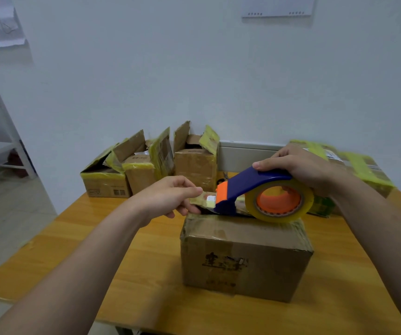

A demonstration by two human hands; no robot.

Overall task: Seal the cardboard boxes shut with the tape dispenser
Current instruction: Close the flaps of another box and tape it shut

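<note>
Standing flaps-up against the wall beyond your left hand (pixel 170 197), three open boxes (pixel 144 170) await sealing. That hand pinches the loose tape end (pixel 203 198) between thumb and forefinger, its other fingers curled beneath, just above the left top edge of the cardboard box (pixel 243 257). The box sits closed on the wooden table (pixel 86 238), directly below both hands. Just right of your left fingertips comes the orange cutter end of the blue tape dispenser (pixel 250 182). Its roll of clear tape (pixel 279 201) sits at the box top, though whether it touches cannot be told. Your right hand (pixel 301 165) grips the dispenser from above, thumb along the blue handle and fingers wrapped round the far side. Behind and to the right of that hand lies another box (pixel 368 170) banded in yellowish tape, apparently finished.

The step in hand looks like the start of a strip: tape drawn out, not yet stuck down. The next move likely calls for you to press that end onto the box beneath your left hand. From there, draw the dispenser rightward along the top seam with steady downward pressure, strip centred over the flaps.
</note>
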